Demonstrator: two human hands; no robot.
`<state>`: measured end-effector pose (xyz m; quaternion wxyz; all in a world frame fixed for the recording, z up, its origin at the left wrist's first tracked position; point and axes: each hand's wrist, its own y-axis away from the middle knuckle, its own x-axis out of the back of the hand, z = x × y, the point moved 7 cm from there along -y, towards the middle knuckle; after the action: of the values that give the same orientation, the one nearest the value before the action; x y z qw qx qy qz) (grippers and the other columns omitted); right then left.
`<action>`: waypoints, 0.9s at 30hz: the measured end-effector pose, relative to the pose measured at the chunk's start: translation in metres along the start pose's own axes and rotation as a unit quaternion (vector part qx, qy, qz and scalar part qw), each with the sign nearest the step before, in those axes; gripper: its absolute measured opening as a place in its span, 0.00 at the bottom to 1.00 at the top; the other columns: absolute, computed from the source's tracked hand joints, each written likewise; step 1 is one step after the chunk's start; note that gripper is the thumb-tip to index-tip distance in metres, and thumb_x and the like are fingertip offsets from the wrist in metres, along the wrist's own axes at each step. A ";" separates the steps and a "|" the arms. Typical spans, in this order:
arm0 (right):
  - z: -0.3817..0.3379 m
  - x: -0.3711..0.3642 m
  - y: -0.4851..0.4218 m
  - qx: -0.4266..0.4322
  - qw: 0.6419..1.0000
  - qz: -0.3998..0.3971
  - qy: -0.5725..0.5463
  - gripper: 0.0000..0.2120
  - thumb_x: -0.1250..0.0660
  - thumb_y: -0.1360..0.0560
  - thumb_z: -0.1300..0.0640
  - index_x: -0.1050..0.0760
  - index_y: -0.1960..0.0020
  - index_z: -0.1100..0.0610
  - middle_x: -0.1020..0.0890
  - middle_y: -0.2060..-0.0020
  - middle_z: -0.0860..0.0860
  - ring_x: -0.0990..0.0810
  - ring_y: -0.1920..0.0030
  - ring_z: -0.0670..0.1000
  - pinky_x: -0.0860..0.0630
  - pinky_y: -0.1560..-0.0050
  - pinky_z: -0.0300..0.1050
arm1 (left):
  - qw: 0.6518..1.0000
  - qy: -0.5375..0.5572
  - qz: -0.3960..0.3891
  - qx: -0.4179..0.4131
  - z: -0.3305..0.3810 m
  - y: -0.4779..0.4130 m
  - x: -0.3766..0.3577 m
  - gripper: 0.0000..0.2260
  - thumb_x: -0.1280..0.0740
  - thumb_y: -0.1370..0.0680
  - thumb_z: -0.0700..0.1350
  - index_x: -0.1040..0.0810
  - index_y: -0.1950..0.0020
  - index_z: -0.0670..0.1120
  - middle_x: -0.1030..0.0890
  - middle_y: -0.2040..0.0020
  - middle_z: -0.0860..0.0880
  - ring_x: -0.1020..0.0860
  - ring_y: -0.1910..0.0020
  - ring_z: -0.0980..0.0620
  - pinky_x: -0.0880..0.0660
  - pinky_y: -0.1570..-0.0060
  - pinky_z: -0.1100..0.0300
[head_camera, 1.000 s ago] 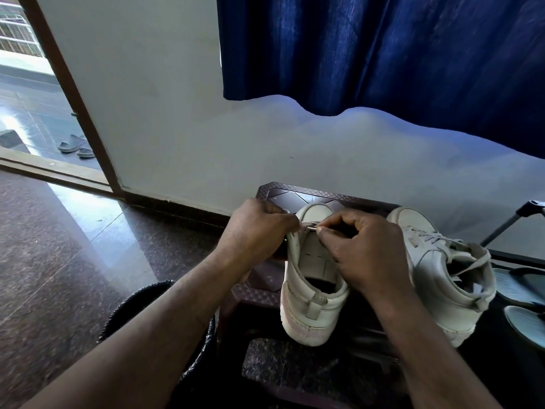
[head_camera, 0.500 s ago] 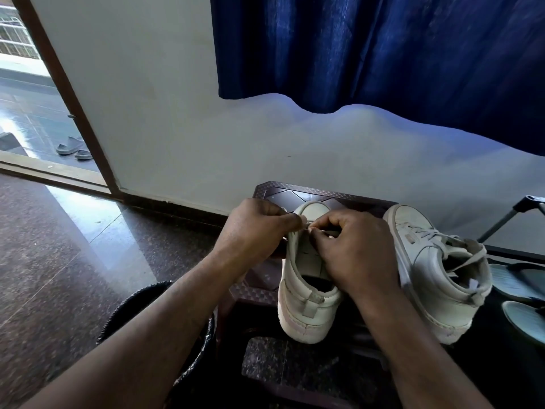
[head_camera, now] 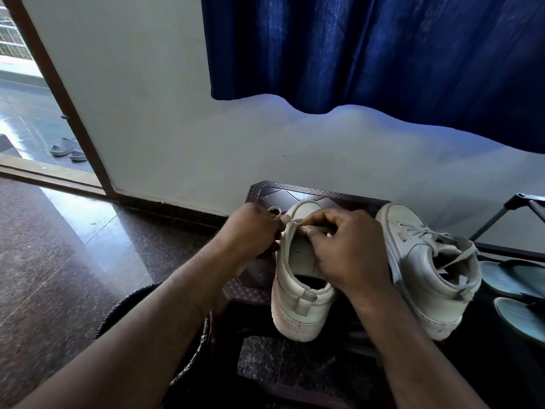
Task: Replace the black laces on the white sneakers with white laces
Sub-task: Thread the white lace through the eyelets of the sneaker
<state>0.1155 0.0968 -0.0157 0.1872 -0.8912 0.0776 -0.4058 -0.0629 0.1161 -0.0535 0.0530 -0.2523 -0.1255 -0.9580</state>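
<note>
Newly exposed since half a second ago: loop of white lace [head_camera: 274,210], pinched by the left hand [head_camera: 250,228] at its far side. Right hand [head_camera: 348,249] curled, gripping the far eyelet edge of the sneaker [head_camera: 298,305] on a brown stool [head_camera: 295,196]. Second sneaker [head_camera: 427,276], laced, just right. Near left, dark basket [head_camera: 118,308], contents hidden by forearm.

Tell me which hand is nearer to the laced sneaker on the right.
Right. The right hand is just beside the laced sneaker, pinching the front of the other sneaker. The left hand is beyond that other sneaker, holding a white lace.
</note>
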 end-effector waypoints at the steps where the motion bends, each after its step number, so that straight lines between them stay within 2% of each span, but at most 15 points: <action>1: 0.001 0.003 0.000 0.001 0.999 0.003 -0.032 0.02 0.23 0.29 0.48 0.14 0.57 0.45 0.14 0.63 0.40 0.16 0.57 0.43 0.19 0.52 0.46 | 0.997 -0.077 0.012 -0.005 -0.002 -0.001 0.008 0.14 0.35 0.16 0.49 0.23 0.58 0.43 0.17 0.55 0.42 0.19 0.57 0.43 0.24 0.60 0.60; 2: 0.003 0.005 -0.001 -0.008 0.997 0.004 -0.075 0.03 0.21 0.29 0.51 0.14 0.58 0.47 0.14 0.64 0.39 0.16 0.59 0.41 0.20 0.53 0.40 | 0.986 -0.162 0.023 -0.016 -0.004 -0.003 0.016 0.16 0.35 0.16 0.53 0.24 0.58 0.44 0.16 0.51 0.41 0.19 0.53 0.40 0.25 0.57 0.58; 4: 0.011 0.005 -0.001 -0.049 0.982 -0.009 -0.184 0.05 0.20 0.29 0.57 0.14 0.60 0.50 0.14 0.64 0.40 0.17 0.62 0.39 0.24 0.55 0.33 | 0.969 -0.241 0.045 0.000 -0.017 -0.009 0.028 0.16 0.33 0.18 0.56 0.21 0.53 0.44 0.16 0.49 0.40 0.19 0.50 0.38 0.23 0.53 0.55; 8: 0.019 0.010 -0.004 -0.095 0.920 0.009 -0.381 0.05 0.22 0.28 0.65 0.14 0.56 0.57 0.12 0.60 0.51 0.17 0.60 0.48 0.19 0.52 0.44 | 0.950 -0.309 0.040 0.007 -0.027 -0.013 0.033 0.18 0.32 0.21 0.61 0.19 0.46 0.45 0.17 0.46 0.41 0.19 0.46 0.38 0.19 0.45 0.48; 11: 0.028 0.026 -0.009 -0.123 0.858 0.057 -0.496 0.06 0.26 0.26 0.69 0.16 0.54 0.59 0.15 0.65 0.49 0.22 0.67 0.44 0.24 0.63 0.36 | 0.950 -0.309 0.052 0.004 -0.026 -0.014 0.033 0.19 0.31 0.21 0.60 0.19 0.43 0.45 0.17 0.42 0.41 0.20 0.42 0.37 0.20 0.42 0.47; 12: 0.032 0.034 -0.011 -0.119 0.848 0.083 -0.510 0.07 0.27 0.26 0.69 0.16 0.55 0.58 0.16 0.66 0.48 0.24 0.69 0.44 0.27 0.64 0.35 | 0.948 -0.313 0.053 0.007 -0.026 -0.015 0.033 0.19 0.31 0.21 0.60 0.19 0.42 0.45 0.18 0.41 0.41 0.20 0.41 0.37 0.21 0.42 0.47; 14: 0.039 0.048 -0.012 -0.089 0.851 0.135 -0.499 0.08 0.25 0.26 0.67 0.15 0.54 0.55 0.16 0.64 0.48 0.25 0.66 0.45 0.28 0.59 0.38 | 0.945 -0.322 0.053 -0.001 -0.024 -0.015 0.032 0.20 0.31 0.20 0.60 0.19 0.41 0.45 0.18 0.40 0.41 0.21 0.40 0.37 0.21 0.41 0.48; 19: 0.027 0.064 -0.002 0.012 0.935 0.217 -0.280 0.05 0.24 0.24 0.62 0.16 0.50 0.54 0.14 0.61 0.40 0.16 0.58 0.42 0.22 0.53 0.36 | 0.945 -0.322 0.052 -0.032 -0.021 -0.011 0.029 0.16 0.31 0.21 0.59 0.19 0.46 0.47 0.17 0.46 0.44 0.19 0.45 0.39 0.21 0.47 0.50; 23: 0.019 0.065 0.002 0.062 0.948 0.244 -0.196 0.05 0.24 0.23 0.60 0.16 0.48 0.56 0.15 0.56 0.46 0.17 0.57 0.42 0.24 0.53 0.35 | 0.963 -0.204 0.066 -0.164 0.009 0.001 0.023 0.02 0.30 0.20 0.49 0.20 0.51 0.52 0.19 0.58 0.54 0.21 0.57 0.50 0.29 0.61 0.58; 25: 0.019 0.063 0.001 0.063 0.951 0.243 -0.183 0.05 0.24 0.23 0.60 0.16 0.47 0.57 0.15 0.56 0.46 0.17 0.57 0.41 0.25 0.53 0.34 | 0.976 -0.122 0.027 -0.181 0.018 0.006 0.016 0.02 0.30 0.20 0.46 0.19 0.52 0.52 0.19 0.61 0.54 0.23 0.62 0.55 0.30 0.65 0.63; 27: 0.020 0.060 0.002 0.059 0.953 0.237 -0.180 0.06 0.24 0.23 0.60 0.16 0.47 0.57 0.15 0.56 0.46 0.17 0.57 0.42 0.23 0.53 0.35 | 0.979 -0.092 -0.012 -0.181 0.020 0.008 0.008 0.05 0.31 0.21 0.42 0.18 0.53 0.52 0.18 0.60 0.55 0.22 0.63 0.54 0.26 0.61 0.60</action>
<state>0.1695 0.0833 0.0132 0.3414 -0.8926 0.2279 -0.1868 -0.0589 0.1138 -0.0310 -0.0171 -0.3432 0.0428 -0.9381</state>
